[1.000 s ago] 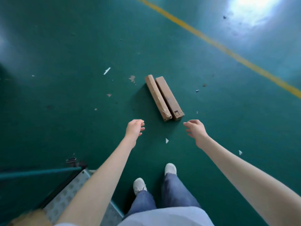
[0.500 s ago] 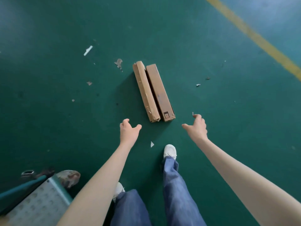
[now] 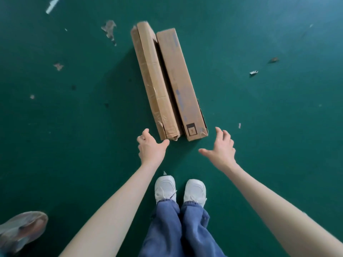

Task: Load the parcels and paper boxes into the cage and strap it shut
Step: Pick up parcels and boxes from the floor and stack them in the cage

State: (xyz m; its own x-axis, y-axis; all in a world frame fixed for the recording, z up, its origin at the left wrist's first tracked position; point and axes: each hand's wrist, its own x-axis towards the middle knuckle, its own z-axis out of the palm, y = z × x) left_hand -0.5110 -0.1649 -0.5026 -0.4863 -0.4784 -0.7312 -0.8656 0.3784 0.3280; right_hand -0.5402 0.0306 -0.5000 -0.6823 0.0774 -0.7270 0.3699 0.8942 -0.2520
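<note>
Left hand (image 3: 151, 148) and right hand (image 3: 222, 148), spread wide and empty, flank the near ends of two paper boxes (image 3: 154, 80).

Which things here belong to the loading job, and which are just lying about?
Job:
- taped long box
- printed long box, lying right beside it
- left hand and right hand, both open by the boxes' near ends, holding nothing

Lying about:
- white paper strip
- crumpled scrap
- chipped floor patch
- blurred grey object, unclear what
</note>
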